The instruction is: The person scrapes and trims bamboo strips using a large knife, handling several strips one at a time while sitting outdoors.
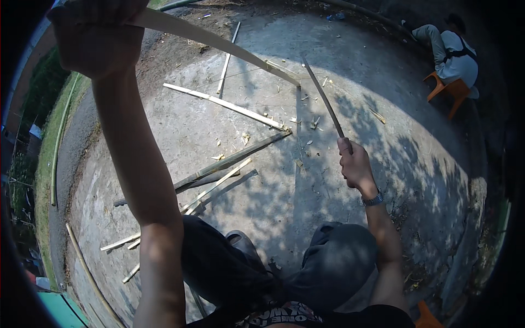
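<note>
Largest of all, grey concrete ground (268, 202), dappled with leaf shadow from three o'clock to six. Along nine o'clock, a curving green strip of grass (46, 164), edged by a long, slender greenish pole (58, 136). At six o'clock, dark grey cloth trousers (344, 254), knees bent and apart. At two o'clock, well apart from the work, a seated co-worker in a pale top (458, 65), on an orange plastic stool (461, 91).

From eleven o'clock down toward the centre, a long, flat, pale brown bamboo-like strip (213, 40), its upper end in the raised left hand (101, 44): grip wrapped tight around it, fingers in deep shade. Just right of the strip's lower end, blade tip up toward twelve o'clock, a long, narrow, dark metal blade (321, 93), its handle held firmly in the grip of the right hand (355, 163), just above centre toward three o'clock. Whether touching the ground at the strip's lower end, cannot tell.

Left of centre, lying toward ten o'clock, a straight, pale, split stick (224, 103); below, toward eight, a dark, greyish-brown split pole (235, 157). On the right wrist, a metal-banded watch (373, 199). Smallest, scattered near the centre, pale yellow wood chips (245, 138).
</note>
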`<state>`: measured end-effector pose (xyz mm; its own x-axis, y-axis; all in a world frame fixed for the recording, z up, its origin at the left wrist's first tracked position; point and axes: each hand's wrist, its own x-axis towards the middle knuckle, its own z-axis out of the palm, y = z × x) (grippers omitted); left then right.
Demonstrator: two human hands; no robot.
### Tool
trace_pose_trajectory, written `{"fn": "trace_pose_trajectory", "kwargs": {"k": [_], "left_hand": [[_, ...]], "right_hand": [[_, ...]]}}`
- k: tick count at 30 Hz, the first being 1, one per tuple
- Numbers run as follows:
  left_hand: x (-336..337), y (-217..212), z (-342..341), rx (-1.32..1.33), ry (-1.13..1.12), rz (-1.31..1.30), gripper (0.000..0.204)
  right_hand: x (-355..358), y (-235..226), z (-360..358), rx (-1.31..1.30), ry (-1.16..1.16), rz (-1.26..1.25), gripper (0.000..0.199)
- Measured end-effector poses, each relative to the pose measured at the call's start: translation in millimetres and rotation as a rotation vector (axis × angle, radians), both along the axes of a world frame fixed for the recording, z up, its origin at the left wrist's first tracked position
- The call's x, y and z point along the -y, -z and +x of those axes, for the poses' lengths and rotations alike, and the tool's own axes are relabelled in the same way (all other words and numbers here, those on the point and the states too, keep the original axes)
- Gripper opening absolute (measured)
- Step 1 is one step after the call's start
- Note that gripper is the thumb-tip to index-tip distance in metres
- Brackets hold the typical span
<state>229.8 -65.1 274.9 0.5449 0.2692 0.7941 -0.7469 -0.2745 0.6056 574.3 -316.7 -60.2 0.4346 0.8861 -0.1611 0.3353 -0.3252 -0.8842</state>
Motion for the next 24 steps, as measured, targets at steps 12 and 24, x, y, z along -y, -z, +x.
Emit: {"fn": "trace_pose_trajectory", "kwargs": {"k": [12,24], "left_hand": [[28.8,7.1,60.9,0.504,-1.137,-0.107,0.036],[-6.9,23.7,45.9,0.539,-1.261,-0.262,0.036]], "right_hand": [[-69.6,58.1,-79.6,0.297,-0.141,0.523,0.046],[-7.7,-40.9,-65.7,0.122,-0.127,0.493,0.038]]}}
